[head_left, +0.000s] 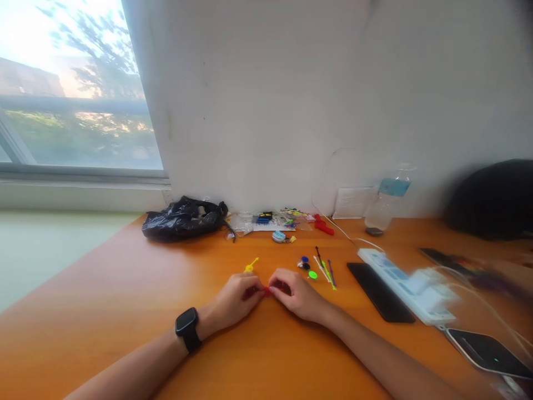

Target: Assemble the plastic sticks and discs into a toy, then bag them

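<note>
Between my two hands, just above the wooden table (137,311), is a small red plastic piece (267,291). My left hand (239,295), with a black watch on its wrist, pinches its left side. From the right, my right hand (296,294) pinches it too, and the fingers hide most of it. A yellow piece with an arrow-tipped stick (250,267) lies just beyond my left hand. To the right of my right hand lie small round pieces in blue (305,259), black (306,266) and green (312,275), beside several arrow-tipped sticks (325,268).
A black plastic bag (183,219) and clear packets of coloured parts (270,221) lie along the wall. A red piece (323,225) and a bottle (383,205) are farther right. On the right side are a dark phone (378,291), a power strip (403,283) and another phone (487,350).
</note>
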The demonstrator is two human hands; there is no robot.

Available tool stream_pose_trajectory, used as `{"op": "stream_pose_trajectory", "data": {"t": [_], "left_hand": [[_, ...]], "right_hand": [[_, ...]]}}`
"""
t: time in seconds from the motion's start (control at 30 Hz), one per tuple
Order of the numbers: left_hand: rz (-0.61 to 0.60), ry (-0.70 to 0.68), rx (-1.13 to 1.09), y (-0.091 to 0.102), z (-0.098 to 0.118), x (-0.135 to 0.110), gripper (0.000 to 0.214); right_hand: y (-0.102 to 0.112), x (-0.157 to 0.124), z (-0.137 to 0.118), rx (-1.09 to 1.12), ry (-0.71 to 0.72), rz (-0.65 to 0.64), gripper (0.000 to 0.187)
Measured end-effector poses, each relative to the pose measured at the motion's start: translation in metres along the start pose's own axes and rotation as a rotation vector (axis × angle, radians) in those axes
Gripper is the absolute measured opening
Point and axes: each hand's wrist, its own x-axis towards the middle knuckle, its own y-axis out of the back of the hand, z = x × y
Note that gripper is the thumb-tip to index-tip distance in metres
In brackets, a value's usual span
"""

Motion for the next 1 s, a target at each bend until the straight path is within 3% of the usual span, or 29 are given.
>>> {"op": "stream_pose_trajectory", "data": {"t": [0.37, 1.0], "left_hand": [[-0.019, -0.102, 0.111, 0.0015, 0.0026, -0.0024, 0.022], [-0.015, -0.099, 0.164, -0.0025, 0.0014, 0.0007, 0.022]], "right_hand": [[-0.0029, 0.0009, 0.0026, 0.024, -0.034, -0.017, 0.011], [-0.0062, -0.0007, 0.0036, 0.009, -0.059, -0.047, 0.008]]}}
